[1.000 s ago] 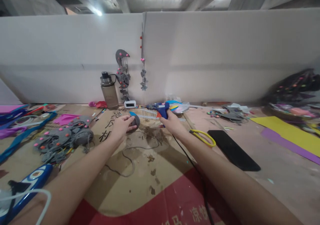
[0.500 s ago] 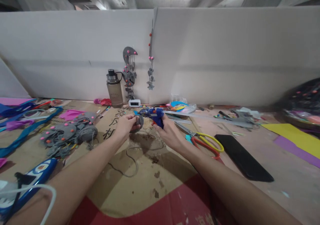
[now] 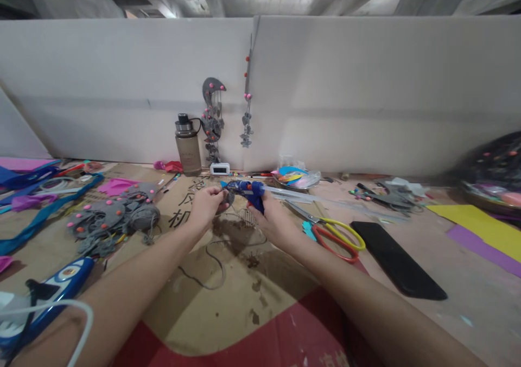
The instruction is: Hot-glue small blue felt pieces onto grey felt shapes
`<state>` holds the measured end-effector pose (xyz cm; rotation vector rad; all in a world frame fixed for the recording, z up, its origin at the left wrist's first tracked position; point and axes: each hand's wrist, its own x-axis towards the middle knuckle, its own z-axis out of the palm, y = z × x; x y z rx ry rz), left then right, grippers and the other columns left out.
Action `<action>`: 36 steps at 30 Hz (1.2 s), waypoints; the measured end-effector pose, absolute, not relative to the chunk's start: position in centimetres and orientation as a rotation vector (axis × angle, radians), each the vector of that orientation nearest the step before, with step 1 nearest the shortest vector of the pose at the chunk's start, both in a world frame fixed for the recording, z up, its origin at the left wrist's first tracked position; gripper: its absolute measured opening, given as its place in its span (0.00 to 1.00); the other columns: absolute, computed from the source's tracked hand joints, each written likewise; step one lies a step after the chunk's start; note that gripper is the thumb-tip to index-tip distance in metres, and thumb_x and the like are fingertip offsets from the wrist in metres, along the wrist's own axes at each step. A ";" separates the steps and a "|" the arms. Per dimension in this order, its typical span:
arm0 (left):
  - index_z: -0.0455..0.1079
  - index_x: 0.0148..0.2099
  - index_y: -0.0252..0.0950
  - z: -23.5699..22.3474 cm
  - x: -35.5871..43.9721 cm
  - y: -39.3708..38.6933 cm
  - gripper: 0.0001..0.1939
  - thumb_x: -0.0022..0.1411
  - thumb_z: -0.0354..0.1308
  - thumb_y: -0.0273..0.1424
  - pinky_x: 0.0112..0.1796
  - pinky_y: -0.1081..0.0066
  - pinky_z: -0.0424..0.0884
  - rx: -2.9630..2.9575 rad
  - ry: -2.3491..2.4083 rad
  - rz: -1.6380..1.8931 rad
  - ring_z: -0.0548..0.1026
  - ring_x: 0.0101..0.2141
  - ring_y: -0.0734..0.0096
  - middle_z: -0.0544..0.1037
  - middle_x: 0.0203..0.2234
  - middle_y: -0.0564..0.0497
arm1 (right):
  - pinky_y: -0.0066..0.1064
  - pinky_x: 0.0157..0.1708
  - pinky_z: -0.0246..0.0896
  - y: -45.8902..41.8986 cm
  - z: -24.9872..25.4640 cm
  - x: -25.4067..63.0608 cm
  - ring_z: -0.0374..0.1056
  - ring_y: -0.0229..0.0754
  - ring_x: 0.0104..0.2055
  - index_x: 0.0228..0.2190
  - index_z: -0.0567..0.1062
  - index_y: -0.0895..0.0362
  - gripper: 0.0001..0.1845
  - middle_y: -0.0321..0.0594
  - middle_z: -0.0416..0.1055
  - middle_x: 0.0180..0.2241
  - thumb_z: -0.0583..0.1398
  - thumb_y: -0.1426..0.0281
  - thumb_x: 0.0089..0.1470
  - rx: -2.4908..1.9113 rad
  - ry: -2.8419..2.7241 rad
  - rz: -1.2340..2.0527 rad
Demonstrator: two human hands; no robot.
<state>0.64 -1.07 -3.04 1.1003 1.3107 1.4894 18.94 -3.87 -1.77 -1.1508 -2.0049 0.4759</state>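
Between the fingers of my left hand [image 3: 207, 207] is a small grey felt piece [image 3: 228, 200], partly covered by the fingertips. My right hand [image 3: 269, 215] grips a blue glue gun [image 3: 255, 193] by its handle. The nozzle points left and reaches the felt piece; whether it touches cannot be made out. A long clear glue stick [image 3: 291, 194] sticks out of the back of the gun. Under both hands, a dark grey cord [image 3: 223, 272] curls over the stained cardboard [image 3: 191, 312].
Scissors [image 3: 340, 234] with yellow and orange handles and a black phone [image 3: 396, 258] lie right. On the left are grey felt pieces with pink balls [image 3: 103, 215] and a blue-white device [image 3: 69, 280]. A bottle [image 3: 188, 150] and small clock [image 3: 220, 169] stand behind.
My right hand has shifted slightly left with the glue gun, bringing its nozzle to the felt piece. My left hand stays nearly in place, still holding the felt.
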 end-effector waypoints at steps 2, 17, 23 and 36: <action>0.72 0.24 0.31 -3.0 0.7 -1.1 0.16 0.38 0.67 0.40 0.26 0.73 0.73 1.116 1.328 1.495 0.70 0.22 0.77 0.73 0.21 0.50 | 0.40 0.41 0.61 -4.0 -1.7 18.9 0.67 0.49 0.41 0.45 0.66 0.60 0.15 0.52 0.71 0.41 0.53 0.67 0.56 -1.191 -2.010 0.460; 0.72 0.24 0.32 -2.6 0.6 -1.3 0.15 0.39 0.66 0.39 0.27 0.72 0.72 1.095 1.348 1.553 0.71 0.23 0.74 0.73 0.19 0.52 | 0.41 0.44 0.61 -3.8 -1.8 19.2 0.67 0.50 0.44 0.46 0.65 0.59 0.16 0.53 0.70 0.44 0.51 0.66 0.57 -1.231 -2.029 0.456; 0.71 0.24 0.32 -2.6 0.5 -1.2 0.17 0.39 0.67 0.41 0.29 0.71 0.73 1.087 1.323 1.568 0.71 0.24 0.73 0.73 0.20 0.52 | 0.42 0.45 0.61 -3.9 -1.4 19.2 0.67 0.51 0.44 0.47 0.64 0.61 0.17 0.54 0.70 0.43 0.52 0.68 0.56 -1.253 -2.024 0.465; 0.71 0.28 0.30 -1.5 0.4 -1.4 0.15 0.42 0.67 0.37 0.31 0.72 0.76 0.998 1.250 1.603 0.72 0.25 0.76 0.73 0.23 0.51 | 0.34 0.25 0.63 0.1 -3.9 20.8 0.65 0.40 0.21 0.32 0.67 0.56 0.06 0.41 0.74 0.28 0.54 0.69 0.50 -1.400 -1.663 0.979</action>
